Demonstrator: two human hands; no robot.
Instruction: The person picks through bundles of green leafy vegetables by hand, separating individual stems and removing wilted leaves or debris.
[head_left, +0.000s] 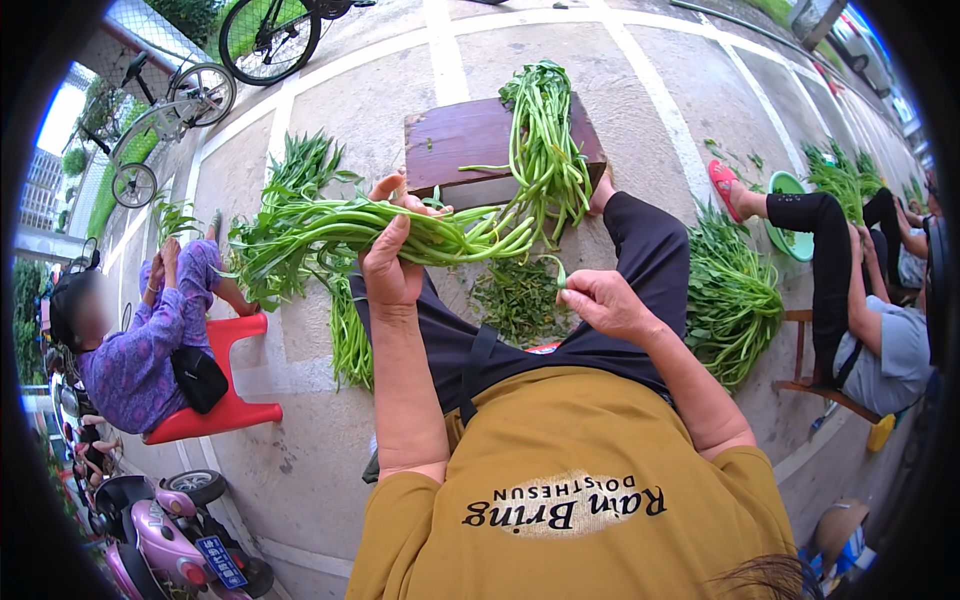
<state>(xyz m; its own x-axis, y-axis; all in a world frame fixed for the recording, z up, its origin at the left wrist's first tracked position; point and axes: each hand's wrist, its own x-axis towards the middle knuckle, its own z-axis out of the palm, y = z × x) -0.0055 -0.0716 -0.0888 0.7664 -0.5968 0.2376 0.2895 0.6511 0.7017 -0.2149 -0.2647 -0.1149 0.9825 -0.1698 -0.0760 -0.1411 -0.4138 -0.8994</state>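
Observation:
My left hand (396, 259) is closed round a thick bunch of leafy green stems (322, 232), its leaves toward the left and its stem ends toward the right. My right hand (609, 301) pinches a small green piece of leaf or stem (559, 271) between thumb and fingers, apart from the bunch. Beyond the hands, another bunch of green stems (546, 150) lies over a dark red wooden stool or box (457, 146), its stem ends hanging over the near edge. Between my legs, a heap of torn leaves and scraps (517, 300) covers part of the ground.
Piles of leafy stems lie at the right (731, 300) and left (351, 330). A person on a red plastic stool (247, 375) sits at left; people sit at right near a green basin (787, 191). Bicycles (139, 131) stand upper left, a pink scooter (169, 536) lower left.

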